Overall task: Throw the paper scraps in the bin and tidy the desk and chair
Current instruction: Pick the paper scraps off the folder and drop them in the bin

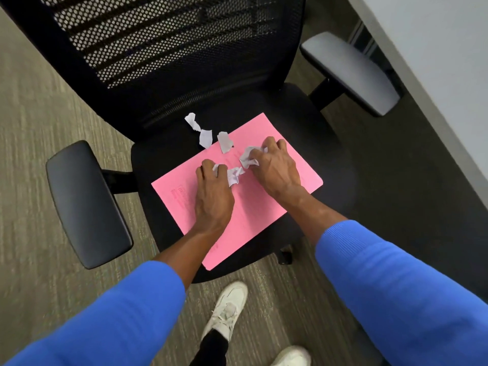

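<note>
Both hands work on a pink folder (253, 207) lying on the black chair seat (303, 122). The left hand (214, 196) has its fingers (207, 167) curled down, pinching a crumpled white scrap (233, 175) at the folder's centre. The right hand (274, 167), at 2 o'clock from the left, closes its fingers (269, 143) on another crumpled scrap (249, 157). Three loose scraps (206, 138) lie at 11 o'clock from the hands, the nearest overlapping the folder's edge, near the mesh backrest (158, 48).
</note>
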Motion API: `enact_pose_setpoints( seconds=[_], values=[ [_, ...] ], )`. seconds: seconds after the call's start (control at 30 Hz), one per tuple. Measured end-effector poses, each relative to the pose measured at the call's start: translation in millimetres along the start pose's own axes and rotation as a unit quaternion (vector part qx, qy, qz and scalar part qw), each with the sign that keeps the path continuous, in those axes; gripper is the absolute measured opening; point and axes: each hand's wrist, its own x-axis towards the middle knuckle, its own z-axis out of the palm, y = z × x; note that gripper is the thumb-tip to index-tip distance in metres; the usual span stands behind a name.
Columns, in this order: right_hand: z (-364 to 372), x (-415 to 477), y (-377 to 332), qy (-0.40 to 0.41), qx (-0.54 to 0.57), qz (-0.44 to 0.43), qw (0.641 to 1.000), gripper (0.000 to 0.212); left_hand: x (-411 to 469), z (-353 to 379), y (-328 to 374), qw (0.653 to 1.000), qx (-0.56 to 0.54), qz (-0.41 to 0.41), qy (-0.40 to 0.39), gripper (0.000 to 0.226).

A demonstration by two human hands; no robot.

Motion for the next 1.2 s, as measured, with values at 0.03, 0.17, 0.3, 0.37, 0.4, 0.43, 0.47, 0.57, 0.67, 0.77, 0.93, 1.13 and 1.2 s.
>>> enact_pose_setpoints(
  seconds=[0.03,0.17,0.3,0.37,0.4,0.43,0.47,0.57,0.67,0.77,0.93,1.13,1.2],
  values=[
    [0.5,-3.5,0.9,0.007,0.015,0.000,1.000,0.028,-2.2,0.5,0.7,1.000,-0.014,0.002,0.000,0.030],
    [2.3,-22.6,10.5,0.039,0.097,0.021,0.994,0.020,-9.8,0.4,6.6,0.998,-0.066,0.000,0.001,0.024],
    [4.1,-47.6,25.7,0.072,0.157,0.074,0.982,0.016,-19.9,-1.5,16.2,0.994,-0.106,-0.005,0.002,0.020],
    [3.4,-65.3,35.5,0.088,0.179,0.105,0.974,0.014,-27.4,-2.4,22.6,0.992,-0.124,-0.008,-0.002,0.017],
    [2.7,-76.6,40.9,0.097,0.192,0.124,0.969,0.013,-32.2,-2.4,26.9,0.991,-0.132,-0.006,-0.007,0.016],
    [2.0,-88.8,46.1,0.107,0.205,0.142,0.962,0.013,-38.0,-2.4,31.6,0.990,-0.138,0.001,-0.012,0.017],
    [1.0,-102.3,51.2,0.117,0.219,0.161,0.955,0.012,-44.5,-1.8,36.9,0.989,-0.144,0.011,-0.017,0.017],
    [-2.7,-145.8,63.2,0.157,0.267,0.219,0.925,0.010,-65.3,2.3,54.9,0.985,-0.163,0.043,-0.031,0.021],
    [-3.0,-192.6,74.4,0.191,0.292,0.260,0.900,0.012,-85.8,9.8,77.3,0.983,-0.172,0.053,-0.046,0.028],
    [0.0,-243.7,88.0,0.214,0.305,0.304,0.877,0.016,-110.4,18.7,104.8,0.975,-0.186,0.090,-0.084,0.035],
    [16.1,-334.4,109.3,0.235,0.326,0.397,0.825,0.016,-164.0,37.8,152.0,0.955,-0.191,0.154,-0.168,0.031],
    [48.6,-450.2,139.4,0.237,0.319,0.490,0.776,0.012,-237.8,74.8,204.8,0.927,-0.129,0.242,-0.256,0.024],
    [57.5,-482.2,152.5,0.241,0.320,0.516,0.757,0.010,-263.4,88.8,224.2,0.916,-0.119,0.265,-0.279,0.025]
  ],
)
